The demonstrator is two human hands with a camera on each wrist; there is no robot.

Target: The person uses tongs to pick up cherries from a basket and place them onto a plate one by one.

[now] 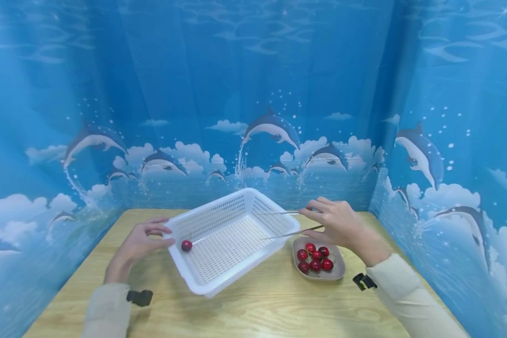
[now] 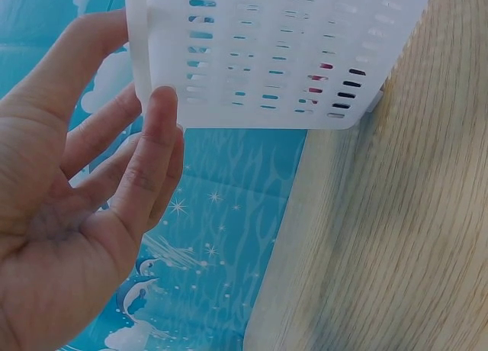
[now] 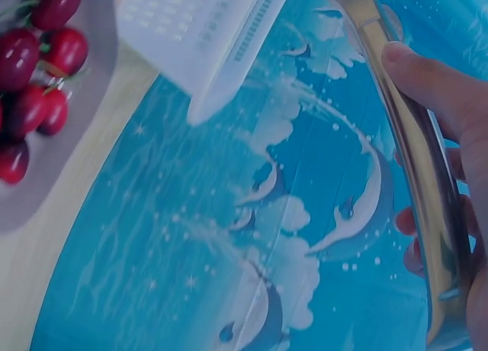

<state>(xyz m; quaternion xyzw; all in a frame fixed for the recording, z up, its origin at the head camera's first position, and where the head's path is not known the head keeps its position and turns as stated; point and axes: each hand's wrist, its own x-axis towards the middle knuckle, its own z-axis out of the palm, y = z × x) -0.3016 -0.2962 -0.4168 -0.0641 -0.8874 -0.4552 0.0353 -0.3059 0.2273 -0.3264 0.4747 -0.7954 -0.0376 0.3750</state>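
A white slotted plastic basket [image 1: 230,272] sits at an angle on the table. At its left end my left hand [image 1: 143,240] pinches the rim between thumb and fingers, seen close up in the left wrist view. Inside the basket, near that end, lies one dark red cherry [image 1: 187,245]. My right hand [image 1: 340,223] holds metal tongs [image 3: 412,152], whose two arms stand apart and reach over the basket's right end. Between the tong arms I see nothing held. Below the right hand, a shallow pale dish [image 1: 340,273] contains several cherries [image 1: 315,265], some with stems.
The light wood table [image 1: 253,312] carries the basket and the dish side by side. A blue curtain [image 1: 219,94] printed with dolphins and clouds encloses the back and both sides. Dark wrist mounts [image 1: 139,297] sit at both sleeves.
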